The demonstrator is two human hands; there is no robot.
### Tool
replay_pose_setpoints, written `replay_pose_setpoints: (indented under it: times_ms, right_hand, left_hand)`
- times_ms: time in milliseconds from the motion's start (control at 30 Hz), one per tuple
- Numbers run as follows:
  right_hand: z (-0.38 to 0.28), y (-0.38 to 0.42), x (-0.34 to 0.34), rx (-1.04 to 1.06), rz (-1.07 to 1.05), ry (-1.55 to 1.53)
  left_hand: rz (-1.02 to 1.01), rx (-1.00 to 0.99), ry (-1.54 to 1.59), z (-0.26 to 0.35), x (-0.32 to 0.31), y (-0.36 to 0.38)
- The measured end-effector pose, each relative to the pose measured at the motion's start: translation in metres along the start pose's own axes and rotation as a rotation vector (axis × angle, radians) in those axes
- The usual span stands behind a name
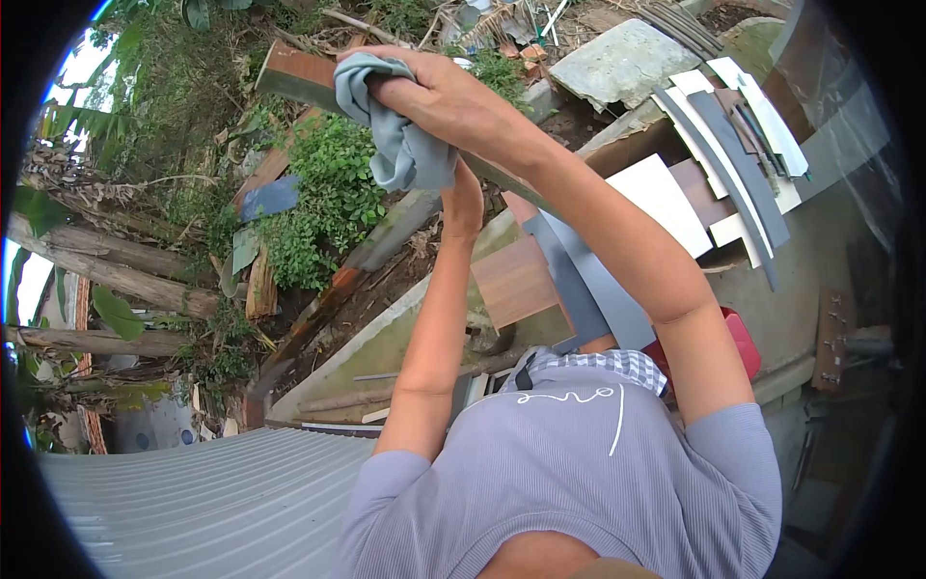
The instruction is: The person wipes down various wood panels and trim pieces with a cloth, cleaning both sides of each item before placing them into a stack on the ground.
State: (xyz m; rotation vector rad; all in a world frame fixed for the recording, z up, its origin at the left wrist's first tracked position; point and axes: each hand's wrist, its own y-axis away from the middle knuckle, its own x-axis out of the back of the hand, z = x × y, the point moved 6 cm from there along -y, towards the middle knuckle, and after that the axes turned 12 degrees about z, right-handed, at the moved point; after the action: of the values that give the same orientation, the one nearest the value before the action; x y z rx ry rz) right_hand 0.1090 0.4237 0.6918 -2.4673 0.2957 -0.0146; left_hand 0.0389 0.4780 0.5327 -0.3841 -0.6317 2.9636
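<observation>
My right hand (pixel 424 92) is closed on a grey-blue cloth (pixel 400 145), which is folded over a long wooden board (pixel 307 75). The board has a reddish-brown face and a dull greenish edge. One end of it juts out past the cloth at upper left, and the rest slants down behind my right forearm. My left hand (pixel 465 188) reaches up to the underside of the board, just below the cloth. Its fingers are hidden by the cloth and the board, so their grip does not show.
Stacked white and grey panels (pixel 723 154) lie at right. Wood-grain boards (pixel 521 280) and grey boards (pixel 598 280) rest below my arms. Leafy plants (pixel 323 203) and logs (pixel 116 256) fill the left. A corrugated metal sheet (pixel 212 492) spans lower left; a red object (pixel 733 343) is by my right elbow.
</observation>
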Motion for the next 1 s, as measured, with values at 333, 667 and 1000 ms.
replay_pose_setpoints:
  times_ms: [333, 667, 1000]
  right_hand:
    - [0.223, 0.171, 0.062, -0.362, 0.306, -0.175]
    - [0.390, 0.370, 0.208, -0.817, 0.599, 0.696]
    - [0.390, 0.472, 0.242, -1.037, 0.721, 0.662]
  left_hand:
    - [-0.068, 0.022, -0.084, 0.037, 0.014, 0.018]
    - [0.100, 0.027, -0.011, 0.044, 0.015, 0.021]
    - [-0.185, 0.186, 0.545, 0.059, 0.046, -0.028]
